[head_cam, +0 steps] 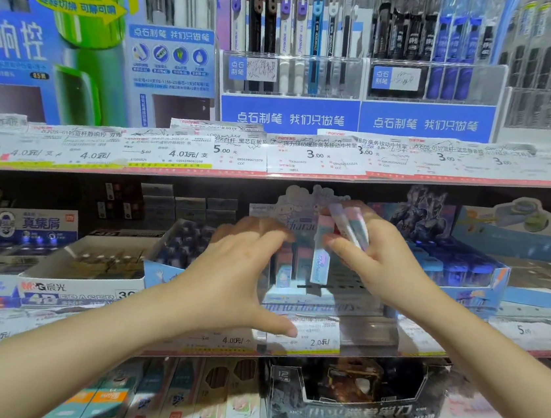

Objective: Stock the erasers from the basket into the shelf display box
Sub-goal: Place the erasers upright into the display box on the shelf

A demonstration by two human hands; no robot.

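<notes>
A pastel display box [305, 300] with a cartoon header card stands on the middle shelf. A few erasers stand upright in it. My right hand [365, 253] is above the box, shut on several long pastel erasers [347, 225]; one pink-and-blue eraser [322, 252] hangs down from its fingers over the box. My left hand [244, 263] is spread open at the box's left side, thumb near the front edge, holding nothing. The basket is out of view.
A white eraser carton [88, 276] stands left of the box and a blue carton [459, 267] stands to the right. Price-label strips [303, 341] run along the shelf edges. Pen racks [295, 56] fill the shelf above. A dark box [349, 392] stands below.
</notes>
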